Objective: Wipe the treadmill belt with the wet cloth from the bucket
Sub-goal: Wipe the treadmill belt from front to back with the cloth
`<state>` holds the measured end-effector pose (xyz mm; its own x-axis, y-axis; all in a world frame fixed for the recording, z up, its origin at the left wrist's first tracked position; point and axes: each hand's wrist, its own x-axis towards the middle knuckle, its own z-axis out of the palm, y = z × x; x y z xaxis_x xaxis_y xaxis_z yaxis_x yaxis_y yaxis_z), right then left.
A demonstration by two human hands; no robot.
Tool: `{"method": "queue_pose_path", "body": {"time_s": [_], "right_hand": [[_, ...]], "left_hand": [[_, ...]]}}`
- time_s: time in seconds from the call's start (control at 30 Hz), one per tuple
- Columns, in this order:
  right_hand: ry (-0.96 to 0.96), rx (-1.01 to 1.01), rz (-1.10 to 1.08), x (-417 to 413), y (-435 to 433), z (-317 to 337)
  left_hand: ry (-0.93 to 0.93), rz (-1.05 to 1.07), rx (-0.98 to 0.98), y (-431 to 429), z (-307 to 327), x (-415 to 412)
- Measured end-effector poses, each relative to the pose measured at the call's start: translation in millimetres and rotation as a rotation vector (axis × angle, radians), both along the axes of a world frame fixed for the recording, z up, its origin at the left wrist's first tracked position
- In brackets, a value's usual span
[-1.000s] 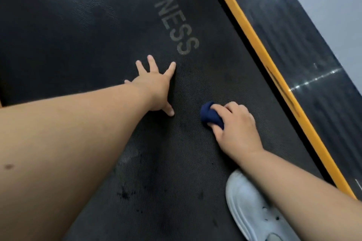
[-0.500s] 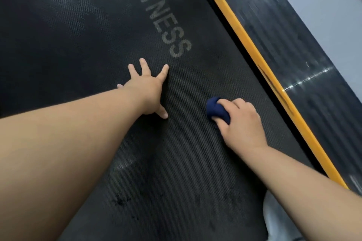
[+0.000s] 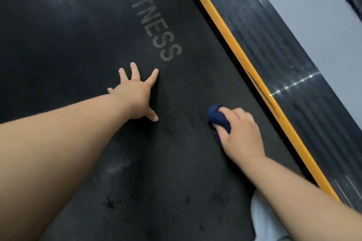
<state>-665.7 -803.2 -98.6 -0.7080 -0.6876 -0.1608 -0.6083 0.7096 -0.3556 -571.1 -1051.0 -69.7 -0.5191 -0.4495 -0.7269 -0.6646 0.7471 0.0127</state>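
1. Two bare hands are down on the treadmill belt [image 3: 78,35]. Our left hand [image 3: 135,96] is near the middle of the view, and our right hand [image 3: 242,135] is at about 4 o'clock from it.
2. Our left hand lies palm down on the belt. Its fingers [image 3: 135,68] are straight and spread wide apart, holding nothing, and the thumb points toward 5 o'clock.
3. Our right hand's fingers [image 3: 238,112] are curled together and clamped on the cloth [image 3: 217,118]. The cloth is dark blue and bunched into a wad.
4. The cloth pokes out on the hand's 10 o'clock side and touches the belt. It sits between the left thumb and the yellow strip [image 3: 235,45], well apart from our left hand. We cannot tell whether it is wet.
5. Grey lettering [image 3: 150,21] reading FITNESS is printed on the belt at 12 o'clock from our left hand. Its last letter is near the index fingertip.
6. The yellow strip runs along the belt's edge from 12 o'clock to 4 o'clock of the view. Beyond it lies a dark ribbed side rail [image 3: 284,55], then pale grey floor [image 3: 323,25] at 2 o'clock.
7. Dark specks [image 3: 109,202] mark the belt at 6 o'clock, just beside our left forearm.
8. A white object [image 3: 264,225] shows at 5 o'clock, partly hidden under our right forearm. We cannot tell what it is.
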Motion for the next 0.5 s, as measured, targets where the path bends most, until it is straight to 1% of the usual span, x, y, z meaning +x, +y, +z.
{"method": "queue_pose_path", "body": {"time_s": [0.07, 0.2, 0.3, 0.37, 0.43, 0.5], "right_hand": [[0.042, 0.02, 0.014, -2.8, 2.7, -3.1], [0.136, 0.006, -0.023, -32.7, -59.7, -9.8], [0.125, 0.006, -0.091, -48.4, -91.9, -11.1], [0.121, 0.01, -0.066, -40.6, -78.6, -7.1], [0.16, 0.049, 0.017, -27.1, -42.2, -2.7], [0.187, 0.122, 0.078, -19.3, -9.7, 2.0]], "left_hand": [[-0.01, -0.001, -0.004, -0.2, 0.5, -0.2], [-0.014, -0.005, -0.01, -0.9, -3.1, -2.8], [-0.021, -0.019, -0.011, -1.0, -4.3, -1.3], [-0.05, -0.034, -0.022, -1.3, 0.7, -3.7], [-0.092, -0.078, -0.073, 1.1, 9.9, -12.7], [-0.027, -0.114, -0.089, 10.9, 15.5, -28.4]]}}
